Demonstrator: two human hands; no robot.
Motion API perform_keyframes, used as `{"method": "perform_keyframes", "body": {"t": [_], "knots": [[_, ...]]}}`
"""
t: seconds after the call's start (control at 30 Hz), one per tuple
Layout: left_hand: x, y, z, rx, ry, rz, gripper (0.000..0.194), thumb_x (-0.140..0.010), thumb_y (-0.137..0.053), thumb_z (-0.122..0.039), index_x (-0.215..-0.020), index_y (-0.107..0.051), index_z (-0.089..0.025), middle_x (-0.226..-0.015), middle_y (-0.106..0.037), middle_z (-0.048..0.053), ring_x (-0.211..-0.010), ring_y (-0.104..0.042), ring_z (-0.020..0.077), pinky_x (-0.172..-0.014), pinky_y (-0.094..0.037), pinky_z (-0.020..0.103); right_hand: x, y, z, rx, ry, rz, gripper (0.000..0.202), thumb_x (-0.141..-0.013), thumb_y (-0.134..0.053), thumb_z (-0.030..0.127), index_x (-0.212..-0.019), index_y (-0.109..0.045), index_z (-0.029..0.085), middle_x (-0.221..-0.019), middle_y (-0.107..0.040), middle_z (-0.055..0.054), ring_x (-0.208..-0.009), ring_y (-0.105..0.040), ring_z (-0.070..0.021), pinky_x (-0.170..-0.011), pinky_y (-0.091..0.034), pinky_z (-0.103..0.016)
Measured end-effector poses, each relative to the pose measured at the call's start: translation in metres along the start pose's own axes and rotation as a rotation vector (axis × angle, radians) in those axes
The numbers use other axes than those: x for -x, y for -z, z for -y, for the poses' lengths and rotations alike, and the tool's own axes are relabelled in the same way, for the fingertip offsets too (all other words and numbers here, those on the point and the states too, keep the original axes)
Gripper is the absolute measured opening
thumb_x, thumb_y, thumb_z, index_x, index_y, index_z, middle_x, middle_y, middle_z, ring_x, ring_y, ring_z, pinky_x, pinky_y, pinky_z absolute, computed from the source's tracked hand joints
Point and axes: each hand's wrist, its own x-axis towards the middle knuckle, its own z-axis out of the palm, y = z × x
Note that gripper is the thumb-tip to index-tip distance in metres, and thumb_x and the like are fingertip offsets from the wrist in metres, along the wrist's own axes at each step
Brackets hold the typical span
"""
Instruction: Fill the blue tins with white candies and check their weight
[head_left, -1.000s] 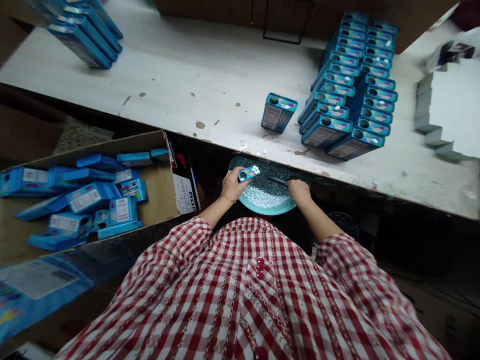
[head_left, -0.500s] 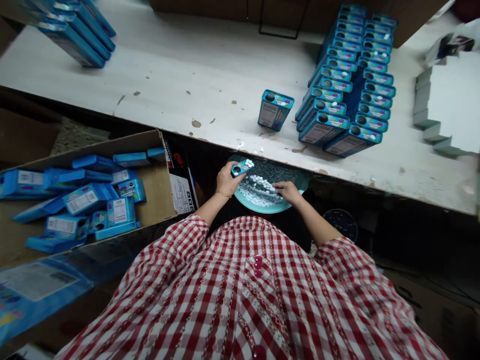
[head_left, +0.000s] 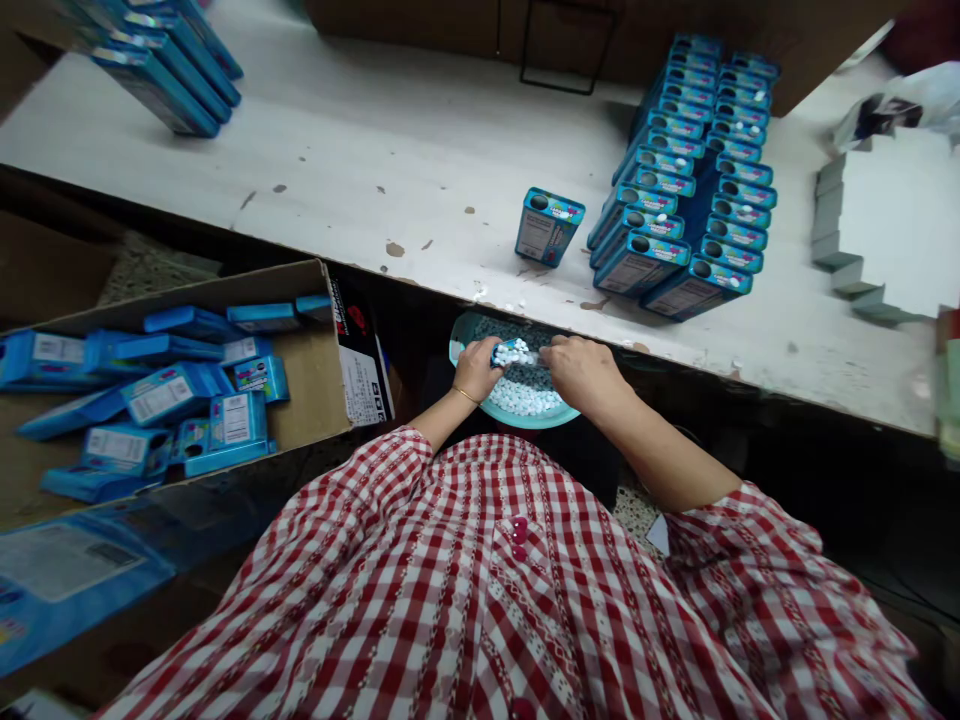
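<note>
My left hand [head_left: 477, 368] is closed around a small blue box [head_left: 496, 354], held over a turquoise basin [head_left: 456, 342]. Small white pellets [head_left: 523, 398] fill much of the basin. More pellets are heaped at the top of the held box, covering most of it. My right hand [head_left: 576, 368] grips a small clear scoop [head_left: 535, 358], whose tip meets the heap on the box. The scoop's handle is hidden by my fingers.
On the white table [head_left: 337, 190] stand one blue box [head_left: 550, 228] and two rows of blue boxes [head_left: 664, 262]. More are stacked at the far left [head_left: 169, 90]. A cardboard carton [head_left: 307, 385] of blue boxes lies at left; white cartons [head_left: 892, 220] sit at right.
My right hand has risen from the pellets with the scoop and come to the box. My left hand has moved right and slightly down; the heap of pellets on the box has grown.
</note>
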Motion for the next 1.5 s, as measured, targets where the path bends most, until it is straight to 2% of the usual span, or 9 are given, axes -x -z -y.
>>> {"method": "perform_keyframes", "body": {"t": [0.17, 0.37, 0.53, 0.8, 0.93, 1.07, 1.17, 1.3, 1.5], "knots": [[0.002, 0.008, -0.001, -0.033, 0.005, -0.012, 0.033, -0.073, -0.062, -0.018, -0.105, -0.057, -0.021, -0.103, -0.065, 0.007, -0.096, -0.057, 0.0253, -0.083, -0.044, 0.036, 0.012, -0.004, -0.015, -0.031, -0.031, -0.013, 0.036, -0.086, -0.038, 0.012, -0.109, -0.065, 0.021, -0.103, -0.065, -0.010, -0.090, -0.061, -0.0211, -0.067, -0.041, -0.026], [0.008, 0.035, -0.012, -0.182, -0.159, 0.045, 0.036, -0.072, -0.065, -0.018, -0.107, -0.056, -0.021, -0.111, -0.063, 0.010, -0.105, -0.053, 0.0283, -0.088, -0.038, 0.041, 0.033, -0.036, -0.052, -0.172, -0.201, -0.129, 0.039, -0.089, -0.037, 0.023, -0.117, -0.062, 0.030, -0.107, -0.066, -0.004, -0.098, -0.059, -0.0209, -0.067, -0.041, -0.027], [0.008, 0.059, -0.001, -0.279, -0.106, 0.010, 0.035, -0.070, -0.064, -0.014, -0.105, -0.057, -0.020, -0.108, -0.064, 0.011, -0.104, -0.053, 0.0292, -0.088, -0.038, 0.041, 0.032, -0.063, -0.064, -0.216, -0.298, -0.093, 0.041, -0.089, -0.036, 0.023, -0.121, -0.060, 0.033, -0.112, -0.065, -0.003, -0.096, -0.060, -0.0216, -0.069, -0.044, -0.029], [0.007, 0.094, -0.009, 0.156, -0.119, -0.217, 0.038, -0.072, -0.069, -0.032, -0.105, -0.057, -0.018, -0.100, -0.065, 0.004, -0.088, -0.060, 0.0179, -0.081, -0.046, 0.029, 0.020, -0.095, -0.067, -0.343, -0.301, -0.106, 0.040, -0.088, -0.039, 0.024, -0.120, -0.062, 0.031, -0.111, -0.066, -0.003, -0.096, -0.062, -0.0213, -0.072, -0.044, -0.028], [-0.036, 0.096, -0.032, 0.284, -0.229, -0.297, 0.042, -0.068, -0.072, -0.037, -0.102, -0.058, -0.016, -0.094, -0.063, 0.002, -0.086, -0.059, 0.0160, -0.079, -0.046, 0.027, 0.021, -0.107, -0.066, -0.420, -0.281, -0.125, 0.039, -0.087, -0.041, 0.022, -0.117, -0.064, 0.031, -0.109, -0.067, -0.002, -0.095, -0.062, -0.0198, -0.073, -0.044, -0.026], [-0.102, 0.081, -0.040, 0.312, -0.325, -0.237, 0.049, -0.063, -0.076, -0.036, -0.104, -0.057, -0.015, -0.099, -0.059, 0.005, -0.094, -0.057, 0.0192, -0.084, -0.047, 0.031, 0.026, -0.117, -0.062, -0.488, -0.244, -0.148, 0.039, -0.086, -0.041, 0.018, -0.115, -0.065, 0.029, -0.106, -0.068, -0.003, -0.096, -0.062, -0.0193, -0.076, -0.044, -0.025], [-0.136, 0.071, -0.038, 0.320, -0.367, -0.211, 0.078, -0.057, -0.079, -0.036, -0.124, -0.045, -0.015, -0.120, -0.051, 0.013, -0.112, -0.051, 0.0259, -0.092, -0.046, 0.038, 0.032, -0.125, -0.063, -0.534, -0.228, -0.163, 0.038, -0.086, -0.040, 0.017, -0.113, -0.066, 0.027, -0.103, -0.068, -0.003, -0.094, -0.063, -0.0189, -0.076, -0.044, -0.025], [-0.155, 0.072, -0.034, 0.248, -0.540, -0.151, 0.111, -0.047, -0.085, -0.035, -0.140, -0.027, -0.019, -0.147, -0.021, 0.020, -0.136, -0.022, 0.0358, -0.108, -0.031, 0.050, 0.038, -0.135, -0.067, -0.592, -0.205, -0.181, 0.038, -0.087, -0.039, 0.018, -0.112, -0.066, 0.026, -0.098, -0.068, -0.003, -0.092, -0.063, -0.0179, -0.076, -0.044, -0.024], [-0.184, 0.076, -0.042, 0.162, -0.590, 0.014, 0.070, -0.066, -0.063, -0.012, -0.133, -0.045, -0.022, -0.147, -0.032, 0.010, -0.135, -0.033, 0.0273, -0.111, -0.030, 0.043, 0.039, -0.141, -0.067, -0.658, -0.179, -0.176, 0.039, -0.085, -0.038, 0.017, -0.111, -0.066, 0.023, -0.099, -0.068, -0.005, -0.094, -0.063, -0.0189, -0.080, -0.044, -0.026]]}}
